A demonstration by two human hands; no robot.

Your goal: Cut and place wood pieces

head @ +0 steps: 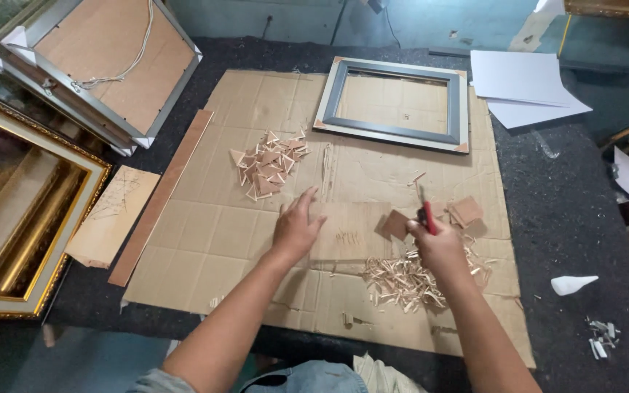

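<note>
- Dark workbench (569,218) is carrying a flattened cardboard sheet (220,240) as cutting mat, grey frame (394,102) beyond.
- I am pressing my left hand (295,229), fingers spread, on a cardboard strip (351,231), steadying it.
- I am gripping a red-handled cutter (426,216) in my right hand (438,244), fist closed, blade at the strip's end above shavings (402,280).

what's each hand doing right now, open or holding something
Left hand: open, fingers spread, pressing flat on a cardboard piece.
Right hand: closed around a red-handled cutter.
</note>
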